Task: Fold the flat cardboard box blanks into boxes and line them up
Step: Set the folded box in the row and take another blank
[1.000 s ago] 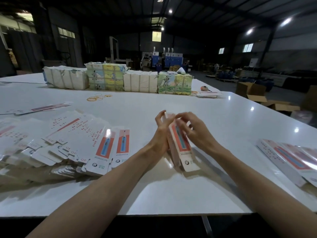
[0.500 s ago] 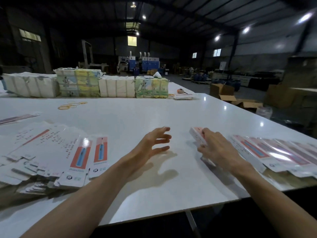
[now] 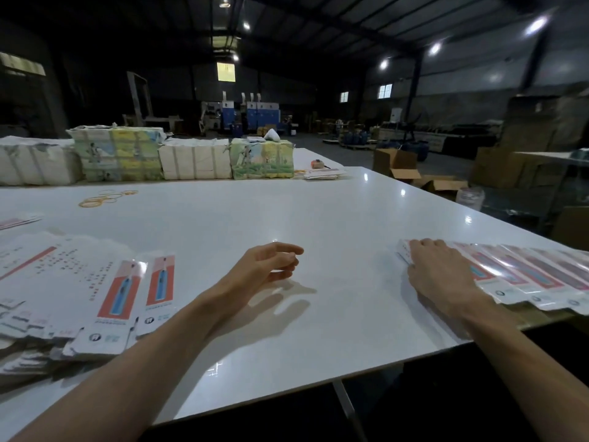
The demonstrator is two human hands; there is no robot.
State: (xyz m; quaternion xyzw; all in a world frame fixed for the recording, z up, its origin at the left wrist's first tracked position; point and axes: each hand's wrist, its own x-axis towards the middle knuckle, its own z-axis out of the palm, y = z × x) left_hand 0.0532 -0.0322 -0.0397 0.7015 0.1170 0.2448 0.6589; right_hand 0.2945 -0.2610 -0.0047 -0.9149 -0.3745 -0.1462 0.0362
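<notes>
Now the step in hand seems to be the lining up: the right hand (image 3: 441, 275) lies flat, fingers spread and pressed down, on the near-left end of the row of folded boxes (image 3: 522, 275) at the right edge of the frame. It grips nothing; it only presses the newest box against its neighbour. The left hand (image 3: 271, 261) hovers a little above the bare middle of the desk (image 3: 318, 212), half open with the fingers loosely curled, and it holds nothing.

I judge that the next move is to fetch a new blank. For this the left hand must travel to the pile of flat blanks (image 3: 73, 291) at the lower left of the frame and take only the top sheet, because the sheets overlap like a fan and two could come together.

The blanks are white card with small red print and a red panel that shows a blue object. The folded boxes are long and narrow, with the same red panel on top. They lie side by side, touching, slanted toward the lower right, and their glossy faces reflect the lamps
</notes>
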